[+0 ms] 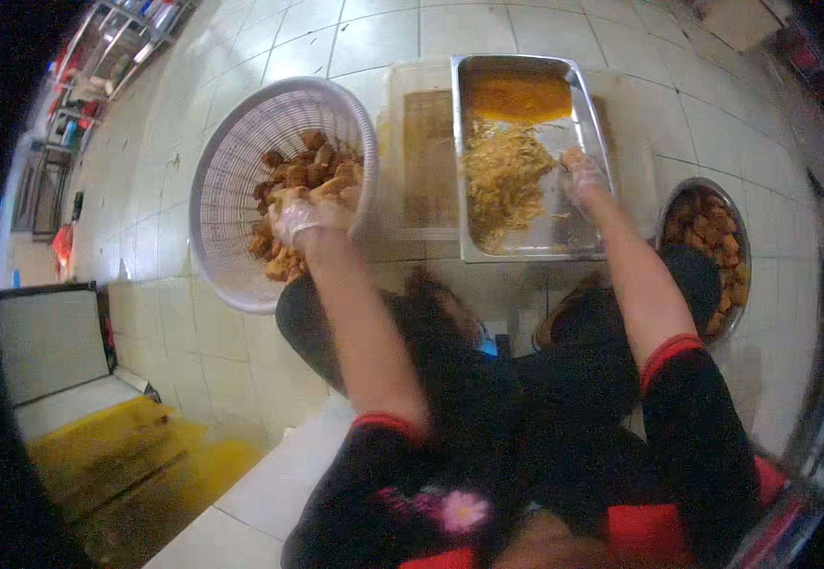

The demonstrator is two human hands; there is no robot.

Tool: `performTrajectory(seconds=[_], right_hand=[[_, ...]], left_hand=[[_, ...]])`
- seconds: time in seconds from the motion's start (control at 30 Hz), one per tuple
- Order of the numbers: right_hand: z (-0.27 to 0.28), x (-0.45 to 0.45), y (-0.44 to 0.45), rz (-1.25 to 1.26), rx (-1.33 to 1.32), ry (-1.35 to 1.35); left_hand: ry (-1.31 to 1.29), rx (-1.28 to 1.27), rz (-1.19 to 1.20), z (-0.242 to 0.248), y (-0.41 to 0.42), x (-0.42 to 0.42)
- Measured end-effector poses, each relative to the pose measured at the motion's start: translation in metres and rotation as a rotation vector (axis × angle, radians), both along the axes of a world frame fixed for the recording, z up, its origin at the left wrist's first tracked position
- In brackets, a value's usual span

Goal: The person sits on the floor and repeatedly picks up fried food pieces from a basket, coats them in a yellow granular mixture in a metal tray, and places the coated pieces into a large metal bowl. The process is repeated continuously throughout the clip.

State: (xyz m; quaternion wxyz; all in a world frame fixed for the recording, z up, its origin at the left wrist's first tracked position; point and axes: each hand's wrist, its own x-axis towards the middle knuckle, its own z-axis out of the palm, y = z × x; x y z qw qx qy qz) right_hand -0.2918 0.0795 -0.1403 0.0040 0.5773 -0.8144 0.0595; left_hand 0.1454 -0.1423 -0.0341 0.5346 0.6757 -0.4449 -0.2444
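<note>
My left hand (305, 213), in a thin clear glove, reaches into a white plastic colander basket (216, 192). It touches the brown food chunks (316, 160) heaped there; blur hides whether its fingers grip any. My right hand (584, 178), gloved too, is over the right side of a rectangular stainless steel tray (561, 231). Its fingers look curled, and I cannot tell whether they hold anything. Inside the tray, a mound of yellowish shredded food (504, 171) lies on the left, with an orange-brown liquid or paste (519, 96) along the far end.
Beneath the tray is a pale plastic container (419, 227). An oval metal dish (745, 284) of brown chunks stands by my right knee. White tiles (383, 28) cover the floor. A metal rack (117, 43) is at far left, with a stained yellow surface (135, 462) nearer.
</note>
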Motion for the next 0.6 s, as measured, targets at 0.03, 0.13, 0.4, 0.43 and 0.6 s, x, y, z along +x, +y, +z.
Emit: performTrajectory(seconds=[0.03,0.13,0.4,0.43,0.6], right_hand=[[0.004,0.022,-0.001,0.035,-0.086,-0.012],[0.04,0.041,-0.027,-0.244,0.417,-0.25],[-0.012,-0.011,0.0,-0.186,0.064,-0.133],[-0.01,0.005,-0.008,-0.044,0.179,0.061],[-0.011,-0.001,-0.037,-0.25,-0.013,-0.134]], left_hand=[[-0.133,0.031,0.114,-0.003,0.003,0.018],[-0.42,0.103,0.377,0.003,0.011,0.012],[-0.464,-0.095,-0.089,0.028,0.112,-0.134],[-0.15,0.061,-0.362,0.025,0.134,-0.138],[-0.022,0.06,-0.802,-0.02,0.214,-0.176]])
